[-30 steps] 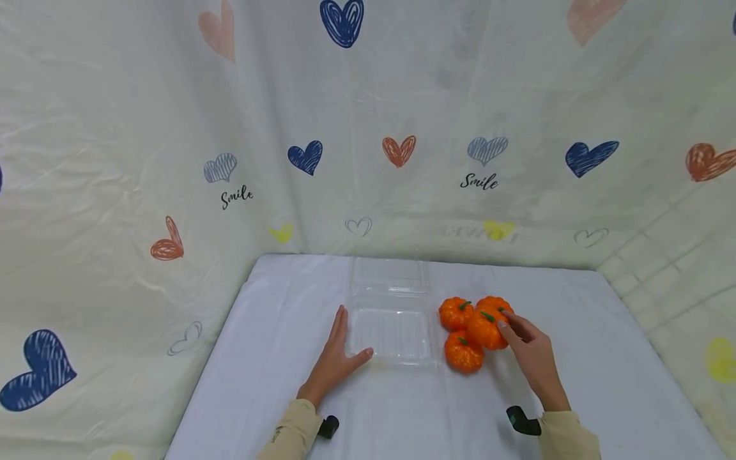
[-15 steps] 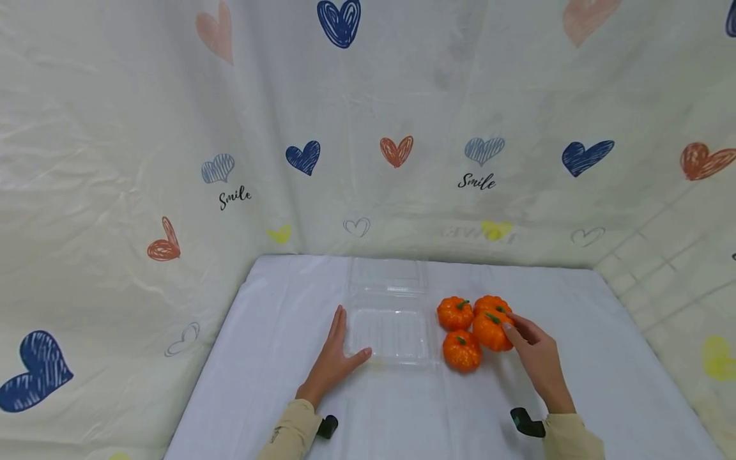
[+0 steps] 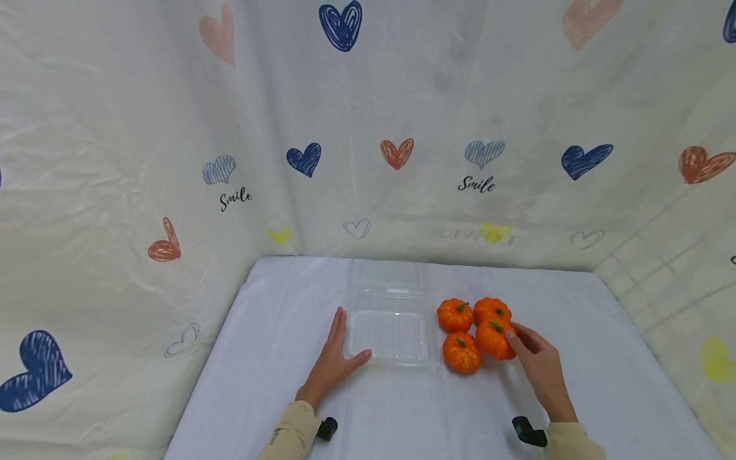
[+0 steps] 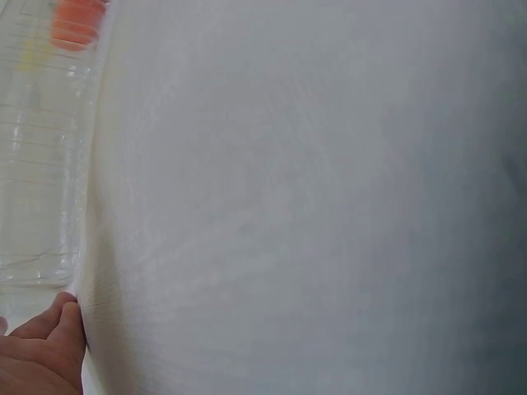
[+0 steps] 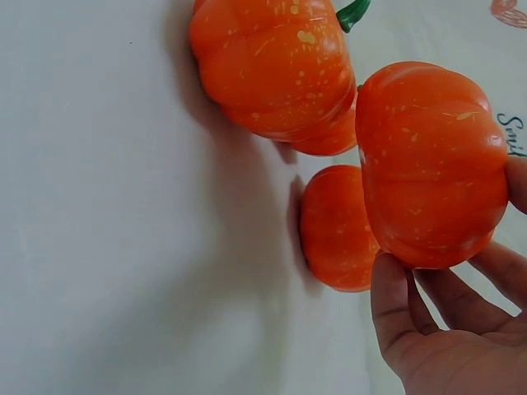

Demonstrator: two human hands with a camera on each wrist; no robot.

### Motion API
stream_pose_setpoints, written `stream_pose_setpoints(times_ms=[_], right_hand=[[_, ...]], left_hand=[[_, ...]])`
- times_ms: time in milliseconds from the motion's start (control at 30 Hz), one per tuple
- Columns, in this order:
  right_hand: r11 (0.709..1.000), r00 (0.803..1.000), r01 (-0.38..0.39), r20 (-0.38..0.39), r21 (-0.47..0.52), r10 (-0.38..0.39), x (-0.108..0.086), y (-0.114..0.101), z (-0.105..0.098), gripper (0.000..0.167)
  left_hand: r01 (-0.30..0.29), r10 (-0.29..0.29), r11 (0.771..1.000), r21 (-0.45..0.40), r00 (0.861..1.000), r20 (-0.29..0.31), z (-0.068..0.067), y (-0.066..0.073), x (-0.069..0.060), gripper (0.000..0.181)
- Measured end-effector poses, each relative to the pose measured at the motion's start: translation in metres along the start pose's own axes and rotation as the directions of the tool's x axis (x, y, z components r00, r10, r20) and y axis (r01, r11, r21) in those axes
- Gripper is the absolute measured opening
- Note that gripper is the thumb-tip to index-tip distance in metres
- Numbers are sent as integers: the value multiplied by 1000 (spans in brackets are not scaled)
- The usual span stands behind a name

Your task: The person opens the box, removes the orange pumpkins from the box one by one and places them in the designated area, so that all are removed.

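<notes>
My right hand (image 3: 540, 370) grips a small orange toy pumpkin (image 3: 496, 338) with a green stem, thumb and fingers around its right side. In the right wrist view this pumpkin (image 5: 432, 164) looks raised off the cloth. Three more pumpkins sit close by: one at back left (image 3: 454, 315), one at front left (image 3: 462, 353), and one behind (image 3: 491, 310), partly covered by the held one. A clear plastic clamshell box (image 3: 388, 338) lies unfolded left of them with nothing in its base. Along its left edge lies my left hand (image 3: 333, 364), fingers extended and thumb spread at the near corner.
The box's transparent lid (image 3: 388, 278) lies folded back toward the rear wall. A white cloth (image 3: 276, 332) covers the table. Curtains printed with hearts (image 3: 397, 153) close off the back and both sides. A dark wrist-camera mount (image 3: 529, 432) juts from the right sleeve.
My right hand has moved slightly right and nearer to me with the pumpkin, opening a small gap from the two left pumpkins. The left hand and the box have stayed put.
</notes>
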State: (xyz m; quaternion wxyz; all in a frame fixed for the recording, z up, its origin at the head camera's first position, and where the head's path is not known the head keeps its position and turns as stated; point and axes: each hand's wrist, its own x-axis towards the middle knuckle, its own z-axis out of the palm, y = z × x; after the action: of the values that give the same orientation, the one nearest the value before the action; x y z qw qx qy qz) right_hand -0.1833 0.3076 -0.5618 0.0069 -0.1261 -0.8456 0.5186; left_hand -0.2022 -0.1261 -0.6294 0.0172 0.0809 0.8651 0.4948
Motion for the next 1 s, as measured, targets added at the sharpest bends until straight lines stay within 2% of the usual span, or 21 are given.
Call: stream_pose_setpoints(times_ms=[467, 1000], right_hand=[[998, 998, -65, -4, 1, 65, -1, 6, 1, 75], [993, 993, -113, -23, -23, 113, 3, 24, 2, 75]], left_hand=[[-5, 5, 1000, 3, 1000, -6, 1, -2, -1, 113], [4, -4, 1000, -2, 1000, -2, 0, 1, -1, 113]])
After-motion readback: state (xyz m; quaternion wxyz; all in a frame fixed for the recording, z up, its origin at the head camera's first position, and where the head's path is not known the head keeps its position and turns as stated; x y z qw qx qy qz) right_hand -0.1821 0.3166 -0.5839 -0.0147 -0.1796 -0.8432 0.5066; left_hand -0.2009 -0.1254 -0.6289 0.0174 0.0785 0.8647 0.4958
